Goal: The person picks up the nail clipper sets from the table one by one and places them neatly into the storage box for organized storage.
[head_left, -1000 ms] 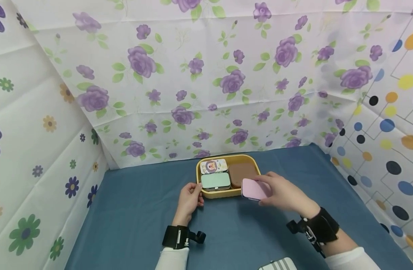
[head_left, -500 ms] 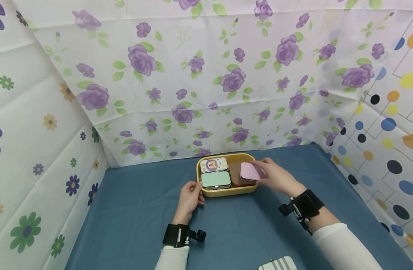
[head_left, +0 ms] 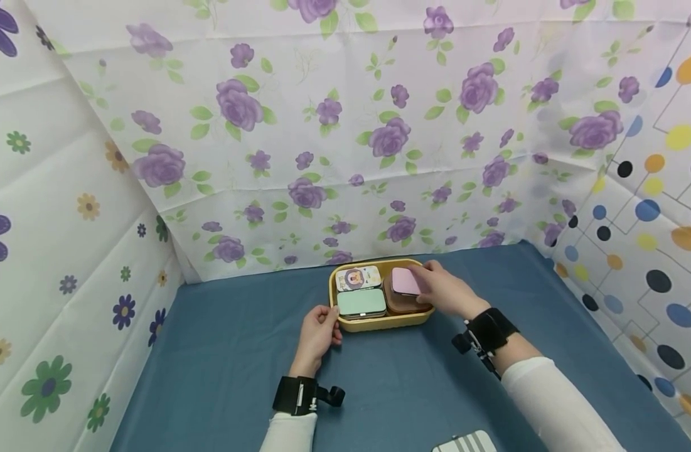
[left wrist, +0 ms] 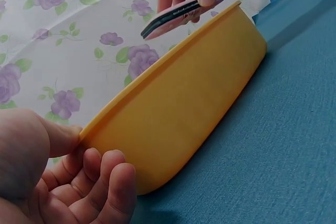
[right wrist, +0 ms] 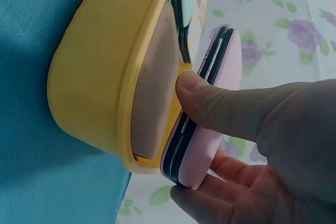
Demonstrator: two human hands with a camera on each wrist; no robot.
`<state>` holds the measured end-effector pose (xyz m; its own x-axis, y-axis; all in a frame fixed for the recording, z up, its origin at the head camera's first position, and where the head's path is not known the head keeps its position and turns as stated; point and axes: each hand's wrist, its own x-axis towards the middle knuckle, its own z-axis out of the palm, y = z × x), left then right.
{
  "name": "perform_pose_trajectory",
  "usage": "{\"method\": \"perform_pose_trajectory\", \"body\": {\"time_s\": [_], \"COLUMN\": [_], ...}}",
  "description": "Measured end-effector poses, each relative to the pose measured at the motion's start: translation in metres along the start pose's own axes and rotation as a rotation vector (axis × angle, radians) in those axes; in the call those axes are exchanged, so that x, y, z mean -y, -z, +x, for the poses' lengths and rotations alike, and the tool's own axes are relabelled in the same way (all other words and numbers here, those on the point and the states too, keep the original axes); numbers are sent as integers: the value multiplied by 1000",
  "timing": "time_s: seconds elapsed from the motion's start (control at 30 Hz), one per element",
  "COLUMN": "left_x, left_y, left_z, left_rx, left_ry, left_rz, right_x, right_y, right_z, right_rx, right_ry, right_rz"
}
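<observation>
A yellow plastic basket (head_left: 387,324) stands on the blue cloth. My left hand (head_left: 317,329) pinches its rim at the near left corner, thumb inside and fingers outside in the left wrist view. My right hand (head_left: 449,292) grips a small pink hinged case (right wrist: 202,150) by its edges, thumb on one side and fingers on the other. That case is held tilted above the basket's right part, over a brown case (right wrist: 152,87). On the left inside the basket lie a mint-green tin (head_left: 361,301) and, behind it, a lion-print tin (head_left: 358,278).
A grey-and-white striped case (head_left: 466,442) lies at the bottom edge of the head view, partly cut off. Behind the basket rises a flowered cloth wall (head_left: 300,138). A dotted cloth (head_left: 650,251) hangs on the right.
My right hand has carried the pink case from in front of the basket's near right side, up and leftward over the brown case. My left hand has stayed at the rim.
</observation>
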<state>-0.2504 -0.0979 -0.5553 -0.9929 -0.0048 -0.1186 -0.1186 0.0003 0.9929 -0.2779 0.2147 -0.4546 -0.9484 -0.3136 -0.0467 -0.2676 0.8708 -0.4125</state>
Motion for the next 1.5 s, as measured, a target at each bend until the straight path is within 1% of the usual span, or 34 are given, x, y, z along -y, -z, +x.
{"method": "perform_pose_trajectory", "body": {"time_s": [0.23, 0.37, 0.6, 0.7, 0.83, 0.93, 1.03, 1.27, 1.5], "left_x": [0, -1, 0, 1, 1, 0, -1, -1, 1], "left_y": [0, 0, 0, 0, 0, 1, 1, 0, -1], "left_z": [-1, -1, -1, -1, -2, -2, -2, 0, 3], "left_rx": [-5, -3, 7, 11, 27, 35, 34, 30, 25], "left_ry": [-6, -6, -1, -6, -24, -26, -26, -17, -6], "left_rz": [0, -2, -3, -5, -21, -30, -28, -18, -11], "right_x": [1, 2, 1, 0, -2, -5, -8, -12, -13], "right_y": [-4, -5, -10, -13, -16, -17, -20, -22, -19], "right_z": [21, 33, 50, 53, 56, 58, 59, 60, 57], "right_rx": [18, 48, 102, 100, 83, 72, 67, 68, 59], "right_ry": [16, -4, -68, -78, -91, -79, -41, 2, 94], "right_rz": [-82, -98, -94, -87, -27, 24, 41, 36, 17]}}
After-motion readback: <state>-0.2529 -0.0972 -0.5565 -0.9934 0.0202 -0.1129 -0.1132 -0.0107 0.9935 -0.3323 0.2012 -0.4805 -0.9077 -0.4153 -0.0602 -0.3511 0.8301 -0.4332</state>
